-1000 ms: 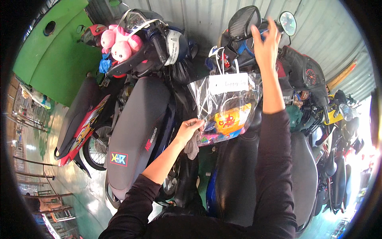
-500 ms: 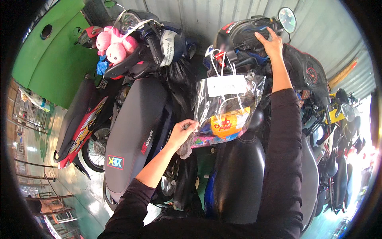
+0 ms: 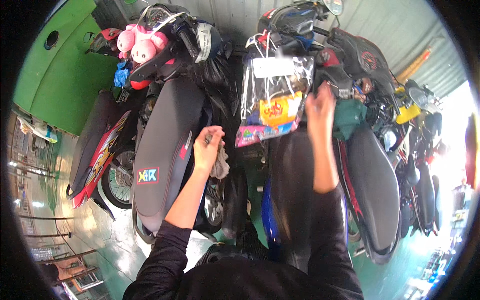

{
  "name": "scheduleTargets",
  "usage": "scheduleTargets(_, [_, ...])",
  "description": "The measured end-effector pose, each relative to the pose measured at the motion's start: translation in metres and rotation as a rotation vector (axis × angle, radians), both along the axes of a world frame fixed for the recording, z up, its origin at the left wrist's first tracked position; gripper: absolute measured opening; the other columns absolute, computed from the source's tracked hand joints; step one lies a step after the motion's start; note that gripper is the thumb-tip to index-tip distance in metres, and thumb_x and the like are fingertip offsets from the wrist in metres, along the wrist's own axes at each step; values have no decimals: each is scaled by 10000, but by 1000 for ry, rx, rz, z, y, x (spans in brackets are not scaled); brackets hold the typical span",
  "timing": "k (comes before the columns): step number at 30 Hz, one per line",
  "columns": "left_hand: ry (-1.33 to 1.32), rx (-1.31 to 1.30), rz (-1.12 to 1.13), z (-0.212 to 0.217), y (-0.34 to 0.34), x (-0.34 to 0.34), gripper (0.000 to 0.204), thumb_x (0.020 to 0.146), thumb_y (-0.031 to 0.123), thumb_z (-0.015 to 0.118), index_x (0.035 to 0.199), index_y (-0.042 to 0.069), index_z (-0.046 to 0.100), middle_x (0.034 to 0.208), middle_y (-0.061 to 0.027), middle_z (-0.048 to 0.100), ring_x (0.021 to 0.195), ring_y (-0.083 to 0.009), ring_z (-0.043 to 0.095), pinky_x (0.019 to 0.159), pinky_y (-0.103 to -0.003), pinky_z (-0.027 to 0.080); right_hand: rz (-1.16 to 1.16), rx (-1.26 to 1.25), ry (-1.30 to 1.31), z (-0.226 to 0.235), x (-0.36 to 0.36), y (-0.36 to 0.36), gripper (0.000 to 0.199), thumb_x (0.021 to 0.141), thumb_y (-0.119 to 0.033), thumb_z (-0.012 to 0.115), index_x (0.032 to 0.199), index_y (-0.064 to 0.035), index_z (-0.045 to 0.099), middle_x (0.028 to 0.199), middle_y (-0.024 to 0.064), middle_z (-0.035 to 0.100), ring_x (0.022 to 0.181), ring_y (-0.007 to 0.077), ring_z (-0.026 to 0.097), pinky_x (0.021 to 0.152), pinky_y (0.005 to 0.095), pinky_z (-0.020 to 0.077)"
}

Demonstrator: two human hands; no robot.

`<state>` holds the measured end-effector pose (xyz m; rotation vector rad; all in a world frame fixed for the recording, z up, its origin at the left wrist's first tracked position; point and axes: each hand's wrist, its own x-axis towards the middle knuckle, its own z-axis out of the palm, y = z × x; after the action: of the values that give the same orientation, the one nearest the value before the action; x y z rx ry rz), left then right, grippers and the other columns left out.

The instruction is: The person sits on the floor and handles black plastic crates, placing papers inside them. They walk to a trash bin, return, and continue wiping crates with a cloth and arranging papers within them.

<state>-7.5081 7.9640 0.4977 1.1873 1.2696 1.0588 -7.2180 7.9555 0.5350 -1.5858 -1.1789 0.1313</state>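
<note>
Near a clear plastic bag [image 3: 274, 87], left grip [image 3: 208, 142] pinches rumpled cloth [image 3: 220, 167]; right grip [image 3: 320, 108] unclear.

Dull, rough-looking grey cloth [image 3: 220, 166] hangs at the left hand [image 3: 207, 146]; left of that hand, the grey seat [image 3: 167, 135] has a smooth matt cover. Just left of the right hand [image 3: 321, 107], the clear bag [image 3: 280, 86] is glossy, creased plastic around a shiny yellow packet [image 3: 280, 109]. Below the right hand, the black seat [image 3: 295, 195] is smooth with a soft sheen. Beyond both hands, the wall [image 3: 240, 20] is ridged metal; up and left of the left hand, the pink toy [image 3: 144, 51] looks plush.
</note>
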Motion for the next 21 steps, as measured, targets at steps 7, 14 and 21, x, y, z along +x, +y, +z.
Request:
scheduleTargets(7, [-531, -266, -484, -6, -245, -16, 234, 908, 223, 512, 1031, 27, 545, 925, -66, 596, 834, -134, 578, 758, -284, 486, 352, -399, 1030, -70, -226, -364, 206, 899, -128, 525, 1041, 22, 518, 913, 23, 564, 861, 96, 503, 773, 229, 413])
scheduleTargets(14, [-394, -442, -484, -29, -445, -113, 370, 879, 97, 535, 1232, 39, 438, 1157, -63, 525, 1054, -156, 499, 945, -293, 372, -99, -340, 531, -60, -307, -539, 202, 799, -84, 626, 961, -9, 533, 791, 110, 579, 716, 189, 567, 678, 283, 461])
scheduleTargets(21, [-252, -436, -726, -5, -526, -77, 321, 943, 255, 425, 1151, 28, 519, 961, -6, 596, 751, -88, 559, 662, -214, 466, 128, -280, 505, -9, -328, -662, 404, 776, -108, 647, 1153, -56, 513, 1082, 136, 506, 918, 255, 560, 732, 321, 475])
